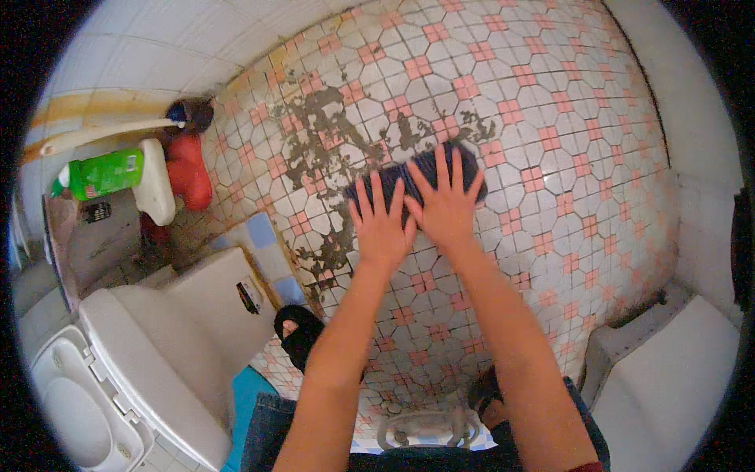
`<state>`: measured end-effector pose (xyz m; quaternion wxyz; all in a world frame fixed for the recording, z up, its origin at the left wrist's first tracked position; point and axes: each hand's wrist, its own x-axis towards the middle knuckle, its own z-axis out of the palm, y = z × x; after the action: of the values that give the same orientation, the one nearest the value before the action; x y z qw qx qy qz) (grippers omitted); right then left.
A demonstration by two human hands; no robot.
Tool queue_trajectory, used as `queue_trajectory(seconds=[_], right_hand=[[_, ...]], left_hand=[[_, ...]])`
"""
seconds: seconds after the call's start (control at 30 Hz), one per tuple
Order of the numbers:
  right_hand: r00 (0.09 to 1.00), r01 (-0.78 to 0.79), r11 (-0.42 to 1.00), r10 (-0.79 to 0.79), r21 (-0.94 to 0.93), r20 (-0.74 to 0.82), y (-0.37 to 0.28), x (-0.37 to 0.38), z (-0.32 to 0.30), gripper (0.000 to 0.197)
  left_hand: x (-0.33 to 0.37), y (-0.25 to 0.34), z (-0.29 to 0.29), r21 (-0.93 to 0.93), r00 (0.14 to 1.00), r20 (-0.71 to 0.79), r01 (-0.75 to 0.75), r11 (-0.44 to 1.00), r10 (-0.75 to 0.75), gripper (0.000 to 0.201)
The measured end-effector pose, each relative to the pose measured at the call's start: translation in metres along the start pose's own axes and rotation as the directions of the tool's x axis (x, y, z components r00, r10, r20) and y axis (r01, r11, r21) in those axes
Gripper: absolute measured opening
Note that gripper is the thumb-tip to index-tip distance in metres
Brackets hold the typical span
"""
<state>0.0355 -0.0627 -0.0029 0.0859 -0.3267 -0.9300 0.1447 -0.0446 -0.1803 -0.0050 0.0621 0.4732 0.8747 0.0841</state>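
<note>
A folded dark navy cloth [429,162] lies on the tiled floor [503,126]. Both hands press down on it side by side, with their thumbs close together. My left hand [383,228] rests flat on the cloth's left part, fingers spread. On its right part, my right hand [447,206] lies flat too, with its fingers apart and pointing away from me. Grey-brown patches [322,126] spread over the tiles just beyond and to the left of the cloth. The cloth's underside is hidden.
At left stands a white toilet [157,330]. Beyond it are a green bottle [106,175], a white bottle [156,185], a red object [189,173] and a long pale handle [110,134]. A white fixture [668,377] stands lower right; my black slipper [299,337] is near the toilet.
</note>
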Motion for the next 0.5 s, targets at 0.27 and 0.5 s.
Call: queue_trajectory(seconds=[0.27, 0.5], right_hand=[[0.993, 0.051, 0.996, -0.058, -0.068, -0.107, 0.000, 0.067, 0.023, 0.055], [0.999, 0.047, 0.999, -0.047, 0.012, 0.018, -0.015, -0.024, 0.010, 0.058]], left_hand=[[0.067, -0.026, 0.000, 0.007, 0.997, -0.070, -0.011, 1.000, 0.011, 0.066], [-0.028, -0.012, -0.003, 0.002, 1.000, 0.000, -0.006, 1.000, 0.006, 0.063]])
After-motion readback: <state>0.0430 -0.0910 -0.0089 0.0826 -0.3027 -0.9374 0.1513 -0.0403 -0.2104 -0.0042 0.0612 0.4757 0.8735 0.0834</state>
